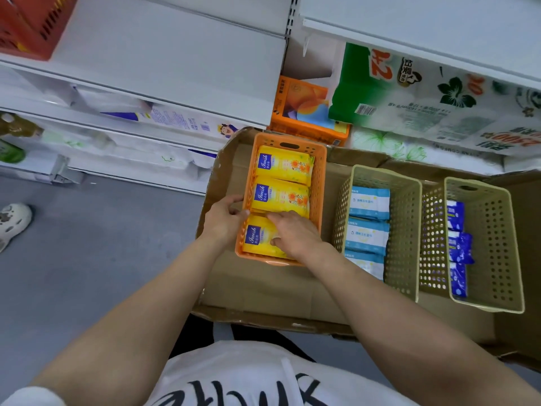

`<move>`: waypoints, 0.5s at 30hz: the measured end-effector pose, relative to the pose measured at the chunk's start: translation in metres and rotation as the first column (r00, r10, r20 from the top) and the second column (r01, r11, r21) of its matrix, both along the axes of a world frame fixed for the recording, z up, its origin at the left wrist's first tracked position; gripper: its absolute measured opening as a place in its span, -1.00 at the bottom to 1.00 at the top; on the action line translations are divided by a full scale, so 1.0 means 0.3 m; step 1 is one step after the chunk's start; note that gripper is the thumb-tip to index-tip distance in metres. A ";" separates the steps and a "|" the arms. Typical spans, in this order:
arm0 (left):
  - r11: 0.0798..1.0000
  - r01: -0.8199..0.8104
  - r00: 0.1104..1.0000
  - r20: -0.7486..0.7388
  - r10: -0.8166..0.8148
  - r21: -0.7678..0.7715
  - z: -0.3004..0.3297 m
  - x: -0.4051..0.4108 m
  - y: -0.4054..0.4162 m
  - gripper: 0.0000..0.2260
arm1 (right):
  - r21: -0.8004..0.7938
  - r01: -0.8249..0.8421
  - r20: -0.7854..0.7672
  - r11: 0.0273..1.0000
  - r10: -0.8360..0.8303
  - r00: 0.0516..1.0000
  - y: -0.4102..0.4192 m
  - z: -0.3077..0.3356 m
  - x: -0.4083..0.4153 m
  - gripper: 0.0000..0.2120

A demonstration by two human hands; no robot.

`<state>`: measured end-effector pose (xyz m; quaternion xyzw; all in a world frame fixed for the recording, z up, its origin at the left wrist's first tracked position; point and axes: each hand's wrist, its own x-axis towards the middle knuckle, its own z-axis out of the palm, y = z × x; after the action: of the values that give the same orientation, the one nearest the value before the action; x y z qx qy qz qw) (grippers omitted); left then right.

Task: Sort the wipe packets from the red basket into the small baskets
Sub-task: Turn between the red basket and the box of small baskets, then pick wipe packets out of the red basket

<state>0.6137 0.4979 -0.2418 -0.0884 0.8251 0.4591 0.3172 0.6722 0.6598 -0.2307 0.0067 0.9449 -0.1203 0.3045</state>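
An orange small basket point(320, 174) sits in a cardboard box and holds three yellow wipe packets point(281, 197) in a row. My left hand point(224, 218) grips the basket's left rim, thumb over the edge. My right hand point(295, 232) lies on the nearest yellow packet point(257, 238), fingers flat across it and thumb at its near side. A beige basket point(405, 230) to the right holds light-blue packets point(369, 202). A second beige basket point(494, 244) further right holds dark-blue packets point(458, 247). The red basket point(32, 27) stands on a shelf at the top left.
The cardboard box point(263, 291) rests on a grey floor. White shelves point(164, 54) with tissue packs rise behind it. An orange carton point(304, 112) and a green-white paper pack point(409, 92) lie beyond the box. Someone's white shoe point(13, 219) is at the left edge.
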 end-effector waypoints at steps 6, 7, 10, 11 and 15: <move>0.997 0.050 0.997 -0.058 -0.053 -0.062 0.072 -0.013 -0.043 -0.69 | 0.029 0.085 0.018 0.996 -0.085 0.996 0.009 0.095 -0.010 -0.45; 0.994 0.073 0.993 -0.087 -0.080 -0.083 0.094 -0.022 -0.067 -0.69 | 0.026 0.123 0.000 0.992 -0.123 0.992 0.009 0.120 -0.016 -0.44; 0.977 0.163 0.965 -0.184 -0.187 -0.139 0.176 -0.068 -0.181 -0.68 | 0.032 0.218 -0.068 0.975 -0.216 0.974 0.000 0.199 -0.054 -0.45; 0.965 0.197 0.945 -0.230 -0.234 -0.172 0.207 -0.087 -0.238 -0.68 | 0.032 0.240 -0.092 0.970 -0.236 0.967 -0.013 0.230 -0.070 -0.46; 0.915 0.252 0.805 -0.457 -0.379 -0.316 0.332 -0.175 -0.546 -0.66 | 0.032 0.274 -0.269 0.961 -0.255 0.929 -0.133 0.370 -0.126 -0.51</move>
<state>0.5613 0.3342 -0.1423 0.1376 0.9314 0.3031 0.1474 0.6345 0.6200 -0.1196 0.1285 0.9708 -0.1275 0.1572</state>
